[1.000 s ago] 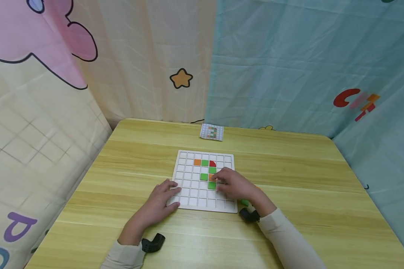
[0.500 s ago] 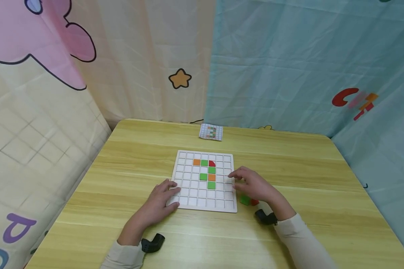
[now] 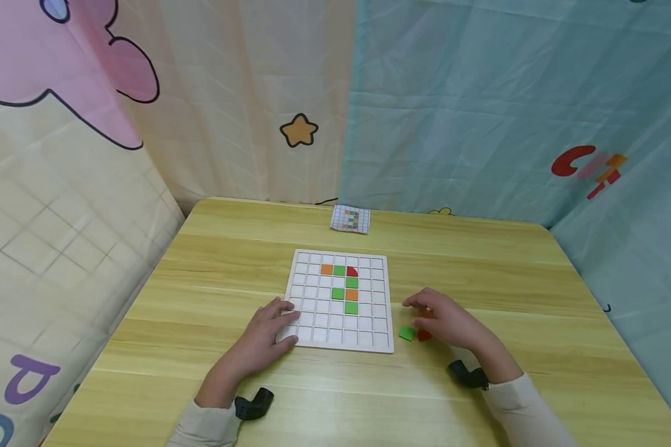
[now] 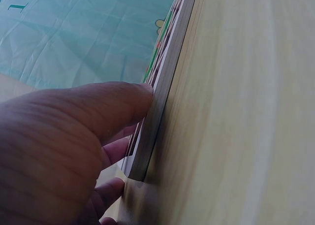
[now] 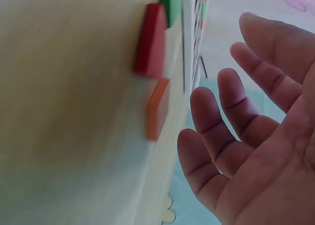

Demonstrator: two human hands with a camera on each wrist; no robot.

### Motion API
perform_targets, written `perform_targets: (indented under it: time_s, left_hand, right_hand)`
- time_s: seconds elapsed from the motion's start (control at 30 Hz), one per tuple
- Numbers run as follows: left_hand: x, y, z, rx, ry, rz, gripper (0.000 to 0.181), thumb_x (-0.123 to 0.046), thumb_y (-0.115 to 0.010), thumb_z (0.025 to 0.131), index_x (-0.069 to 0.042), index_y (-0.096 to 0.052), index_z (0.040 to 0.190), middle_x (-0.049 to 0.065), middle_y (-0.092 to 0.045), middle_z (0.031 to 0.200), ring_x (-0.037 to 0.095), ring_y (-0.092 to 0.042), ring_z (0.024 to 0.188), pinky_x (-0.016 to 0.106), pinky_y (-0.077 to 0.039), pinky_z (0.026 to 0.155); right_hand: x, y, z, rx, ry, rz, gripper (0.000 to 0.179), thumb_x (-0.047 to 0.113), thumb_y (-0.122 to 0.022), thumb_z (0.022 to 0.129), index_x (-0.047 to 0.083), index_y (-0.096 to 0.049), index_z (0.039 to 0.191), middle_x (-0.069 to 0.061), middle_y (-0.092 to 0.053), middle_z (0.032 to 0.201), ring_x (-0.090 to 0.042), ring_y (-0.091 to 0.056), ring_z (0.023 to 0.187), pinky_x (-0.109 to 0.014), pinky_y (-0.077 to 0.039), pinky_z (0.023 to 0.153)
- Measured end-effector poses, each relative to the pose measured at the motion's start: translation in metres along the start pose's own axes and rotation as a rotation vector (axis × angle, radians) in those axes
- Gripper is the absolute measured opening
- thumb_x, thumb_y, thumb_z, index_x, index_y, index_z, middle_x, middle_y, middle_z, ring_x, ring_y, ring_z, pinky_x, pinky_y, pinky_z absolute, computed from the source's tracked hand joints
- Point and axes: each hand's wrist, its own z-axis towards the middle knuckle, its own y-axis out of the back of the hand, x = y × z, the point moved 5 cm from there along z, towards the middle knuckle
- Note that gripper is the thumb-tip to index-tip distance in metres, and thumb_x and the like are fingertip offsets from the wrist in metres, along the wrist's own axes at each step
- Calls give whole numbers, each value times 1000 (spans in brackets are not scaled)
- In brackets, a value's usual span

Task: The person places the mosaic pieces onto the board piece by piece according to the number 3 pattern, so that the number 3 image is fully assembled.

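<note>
A white grid board (image 3: pixel 317 323) lies mid-table with orange, green and red tiles set in some of its squares. My left hand (image 3: pixel 268 332) rests on the board's near left edge; in the left wrist view the thumb (image 4: pixel 123 104) touches its rim. Right of the board my right hand (image 3: pixel 444 316) hovers with loosely bent fingers and nothing held. Under and beside it lie a green square tile (image 3: pixel 406 333), a red tile (image 3: pixel 424 335) and an orange tile (image 5: pixel 158 109). In the right wrist view the fingers are spread apart above these tiles.
A small card (image 3: pixel 350 220) printed with a coloured grid pattern lies at the table's far edge. The wooden table (image 3: pixel 335 397) is backed by printed curtains. Each wrist carries a black device (image 3: pixel 254 405).
My right hand has drawn back from the board to the right, over the loose tiles. An orange tile is left showing in the board. The left hand has stayed put.
</note>
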Motion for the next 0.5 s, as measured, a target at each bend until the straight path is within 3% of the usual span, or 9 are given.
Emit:
perform_targets:
  time_s: [0.5]
  left_hand:
    - [2, -1, 1, -7, -8, -6, 46, -15, -72, 91, -2, -61, 133, 11, -50, 139, 40, -26, 144, 61, -13, 116]
  right_hand:
    - [-27, 8, -25, -61, -64, 13, 27, 14, -73, 91, 9, -67, 118, -2, -61, 110, -23, -55, 100, -47, -47, 89]
